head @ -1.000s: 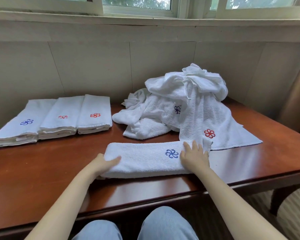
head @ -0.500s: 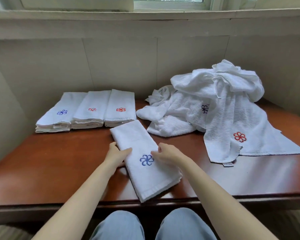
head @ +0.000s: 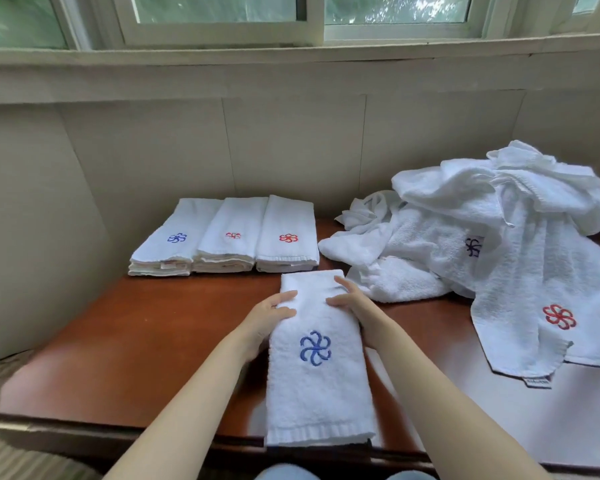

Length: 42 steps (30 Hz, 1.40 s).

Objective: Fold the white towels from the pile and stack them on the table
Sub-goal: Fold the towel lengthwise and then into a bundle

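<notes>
A folded white towel [head: 317, 386] with a blue flower mark lies lengthwise in front of me, its near end at the table's front edge. My left hand [head: 269, 318] grips its left side, thumb on top. My right hand [head: 355, 303] grips its right side, thumb on top. Three stacks of folded towels [head: 226, 237] sit in a row at the back left, just beyond the held towel's far end. The loose pile of white towels [head: 492, 230] fills the right of the table.
The table [head: 146, 344] is dark reddish wood with bare surface at the left. A beige wall [head: 291, 143] and a window sill close the back. One unfolded towel with a red flower [head: 558, 317] hangs toward the front right.
Both hands turned the folded towel from lying crosswise to lengthwise and slid it toward the folded stacks. My view has shifted left.
</notes>
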Available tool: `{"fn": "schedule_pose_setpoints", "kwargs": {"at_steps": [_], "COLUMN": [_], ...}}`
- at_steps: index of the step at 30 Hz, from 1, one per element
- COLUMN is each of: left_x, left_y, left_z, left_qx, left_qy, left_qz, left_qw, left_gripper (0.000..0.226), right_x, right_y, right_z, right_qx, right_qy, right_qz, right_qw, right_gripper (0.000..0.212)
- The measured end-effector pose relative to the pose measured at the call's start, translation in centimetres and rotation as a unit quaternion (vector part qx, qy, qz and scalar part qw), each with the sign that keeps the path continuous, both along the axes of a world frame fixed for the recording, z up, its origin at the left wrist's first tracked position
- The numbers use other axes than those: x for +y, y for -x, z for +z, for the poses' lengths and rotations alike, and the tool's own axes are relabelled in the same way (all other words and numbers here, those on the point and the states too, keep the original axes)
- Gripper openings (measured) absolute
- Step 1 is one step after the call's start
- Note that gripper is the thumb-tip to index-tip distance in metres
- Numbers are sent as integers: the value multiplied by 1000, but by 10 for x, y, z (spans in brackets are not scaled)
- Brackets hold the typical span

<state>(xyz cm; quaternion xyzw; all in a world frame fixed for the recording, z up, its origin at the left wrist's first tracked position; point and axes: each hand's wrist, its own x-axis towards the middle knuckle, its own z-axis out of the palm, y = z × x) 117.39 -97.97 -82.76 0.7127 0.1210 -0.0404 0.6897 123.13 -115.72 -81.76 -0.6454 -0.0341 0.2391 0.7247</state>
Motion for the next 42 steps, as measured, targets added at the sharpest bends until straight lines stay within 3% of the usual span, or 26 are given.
{"fn": "schedule_pose_setpoints", "kwargs": {"at_steps": [6, 10, 12, 14, 17, 20, 25, 26, 30, 32, 35, 39, 42], "left_x": [58, 128, 165, 198, 248, 295, 333, 337, 349, 349, 341, 326, 321], "left_y": [15, 14, 10, 2, -30, -72, -118, -120, -126, -130, -133, -133, -135], "left_z": [47, 86, 98, 96, 89, 89, 33, 21, 9, 16, 19, 19, 21], "left_qx": [-78, -159, -161, -105, -79, -119, -52, -42, -46, -58, -80, -96, -92], "left_qy": [28, 209, 170, 105, 73, 162, 200, 199, 165, 136, 211, 360, 260], "left_qz": [7, 20, -35, -67, -23, 90, 256, 272, 287, 289, 306, 336, 335], "left_qw": [997, 965, 972, 987, 994, 975, 944, 941, 943, 946, 925, 865, 901], "left_gripper": [40, 82, 71, 51, 44, 34, 7, 8, 9, 6, 9, 15, 23], "right_x": [51, 119, 166, 215, 286, 347, 405, 411, 420, 416, 407, 405, 408], "right_y": [2, -29, -58, -92, -152, -214, -261, -263, -278, -282, -283, -276, -276], "right_z": [38, 77, 100, 121, 140, 134, 39, 24, 15, 22, 24, 9, 11], "right_qx": [-16, -70, -90, -124, -173, -185, -112, -101, -114, -98, -108, -117, -140], "right_qy": [-111, -174, -219, -231, -207, -162, 102, 133, 99, 54, 20, 117, 152], "right_qz": [67, 83, 89, 90, 99, 96, 59, 48, 10, -8, -55, -43, -35], "right_qw": [991, 979, 968, 961, 958, 964, 987, 985, 988, 994, 992, 985, 978], "right_gripper": [52, 63, 65, 68, 71, 66, 20, 21, 22, 36, 49, 47, 44]}}
